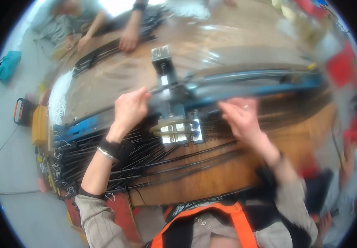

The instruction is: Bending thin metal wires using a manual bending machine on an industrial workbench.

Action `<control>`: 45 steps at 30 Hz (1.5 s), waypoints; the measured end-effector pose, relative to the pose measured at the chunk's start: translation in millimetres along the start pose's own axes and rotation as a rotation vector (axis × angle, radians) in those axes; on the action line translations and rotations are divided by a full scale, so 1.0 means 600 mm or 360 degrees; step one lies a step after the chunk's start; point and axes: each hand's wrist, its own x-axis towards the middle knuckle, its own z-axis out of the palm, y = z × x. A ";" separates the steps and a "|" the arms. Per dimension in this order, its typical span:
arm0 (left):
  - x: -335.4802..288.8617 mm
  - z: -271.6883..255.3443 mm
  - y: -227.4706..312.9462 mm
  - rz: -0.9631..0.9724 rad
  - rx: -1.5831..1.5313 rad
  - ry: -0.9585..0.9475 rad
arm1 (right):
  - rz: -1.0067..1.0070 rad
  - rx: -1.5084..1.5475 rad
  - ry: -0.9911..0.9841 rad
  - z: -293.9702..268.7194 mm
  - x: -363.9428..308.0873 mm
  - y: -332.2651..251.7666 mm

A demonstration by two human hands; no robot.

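My left hand (131, 109) is closed just left of a metal bench fixture (169, 95), its fingertips close to a dark thin part; what they hold is hidden. On the fixture's right, my right hand (242, 119) is blurred, with thumb and fingers drawn together; anything between them is too small to make out. The fixture has a silver block on top, a central rod and pale blocks with curved hoses (172, 127) in front. Behind my right hand runs a long blue rail (265, 89). Many thin black rods (120, 159) lie below my left hand, some with white strings at their ends.
Across the wooden table (199, 180), another person's hand (129, 39) rests by a second bunch of black rods (99, 53). A white stringy heap (58, 101) lies at the left edge. A yellow box (39, 125) stands beyond it. Another person sits at the lower right.
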 end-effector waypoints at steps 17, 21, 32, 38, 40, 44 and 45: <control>0.060 0.016 -0.081 0.0880 0.0317 0.0435 | -0.0074 -0.0297 -0.1342 -0.098 -0.119 -0.053; 0.010 0.000 -0.202 0.0783 0.0492 0.0402 | -0.0002 -0.0235 -0.0943 -0.072 -0.173 -0.089; -0.245 0.023 0.208 0.0435 -0.0329 0.0064 | 0.0180 0.0130 -0.0379 -0.036 -0.169 -0.066; -0.209 0.020 0.272 0.0245 -0.0110 -0.0084 | -0.0216 0.0072 0.0038 -0.052 -0.079 -0.048; -0.200 -0.042 0.246 0.0306 -0.0076 -0.0013 | -0.0076 -0.0088 0.0342 -0.073 -0.126 0.017; -0.160 -0.196 0.168 0.0307 0.0196 0.0309 | 0.0352 -0.0415 0.0513 -0.087 -0.167 0.095; -0.151 -0.224 0.139 0.0322 0.0224 0.0495 | 0.0414 -0.0289 0.0459 -0.077 -0.156 0.101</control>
